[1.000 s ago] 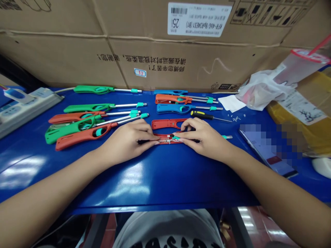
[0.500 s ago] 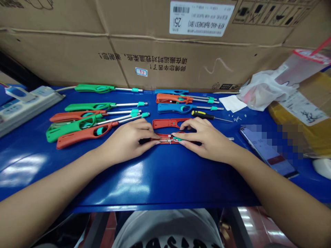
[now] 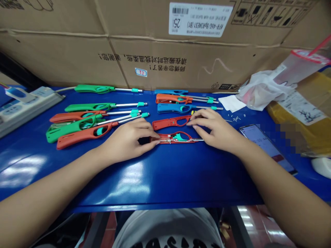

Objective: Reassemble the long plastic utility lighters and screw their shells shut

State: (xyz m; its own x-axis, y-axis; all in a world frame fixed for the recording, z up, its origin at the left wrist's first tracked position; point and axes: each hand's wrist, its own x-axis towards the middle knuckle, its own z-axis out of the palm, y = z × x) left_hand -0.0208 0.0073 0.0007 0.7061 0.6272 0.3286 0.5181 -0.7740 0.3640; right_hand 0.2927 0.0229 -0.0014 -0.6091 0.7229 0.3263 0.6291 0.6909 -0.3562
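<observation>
An opened red lighter half (image 3: 188, 138) lies on the blue table with its inner parts showing, among them a teal trigger (image 3: 178, 137), thin white wires and a metal rod. My left hand (image 3: 130, 137) pinches its left end between thumb and fingers. Just behind it is the matching red lighter cover (image 3: 163, 124), inner side up and slightly tilted. The fingertips of my right hand (image 3: 216, 131) close on the cover's right end, by the trigger loop. Most of a black and yellow screwdriver (image 3: 193, 112) is hidden behind this hand.
Several green and orange lighters (image 3: 85, 134) lie at left, beside a power strip (image 3: 28, 103). Blue and orange lighters (image 3: 170, 108) lie behind the cover. At right are a phone (image 3: 266, 148), a bagged cup (image 3: 292, 69) and a napkin (image 3: 232, 103). A large carton (image 3: 77, 58) walls off the back.
My right hand has left the teal trigger and moved back and right to the red cover, whose right end now sits a little higher. My left hand has stayed in place.
</observation>
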